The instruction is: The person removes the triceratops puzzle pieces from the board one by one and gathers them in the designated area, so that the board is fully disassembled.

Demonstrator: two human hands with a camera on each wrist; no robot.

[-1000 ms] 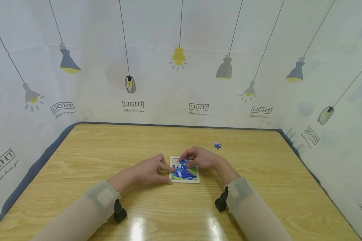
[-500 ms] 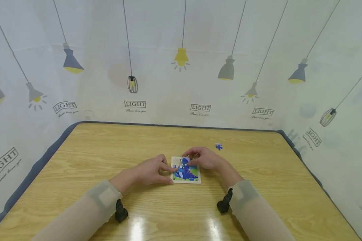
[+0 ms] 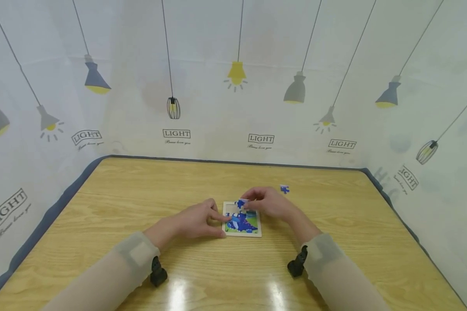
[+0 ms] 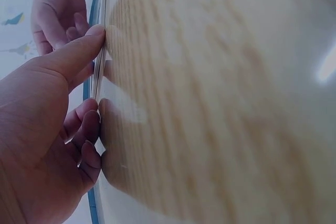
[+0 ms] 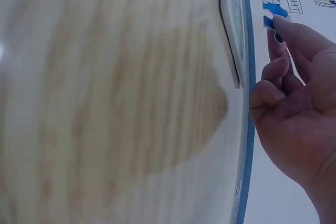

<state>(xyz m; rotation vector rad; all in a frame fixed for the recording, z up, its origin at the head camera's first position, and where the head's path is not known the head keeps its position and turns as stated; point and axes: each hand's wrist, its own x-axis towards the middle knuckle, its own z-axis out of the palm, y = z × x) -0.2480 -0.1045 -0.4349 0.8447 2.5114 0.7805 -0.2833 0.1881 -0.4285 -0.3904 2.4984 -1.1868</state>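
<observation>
A small square dinosaur puzzle in a pale frame lies on the table. At its left side my left hand has the index finger stretched onto the picture and the thumb at the near left corner. In the left wrist view the thumb touches the frame's edge, its other fingers loosely bent beside it. My right hand pinches a blue puzzle piece between thumb and fingers, above the frame's far part. In the right wrist view this piece is held up, tilted. Bare backing shows at the frame's upper left.
One loose blue puzzle piece lies on the wooden table beyond my right hand. A white sheet printed with lamps stands around the table's back and sides. A black device is strapped to each wrist.
My right hand has lifted the blue puzzle piece from the puzzle and drawn it slightly up and away, baring more backing. The left hand keeps its place on the puzzle.
</observation>
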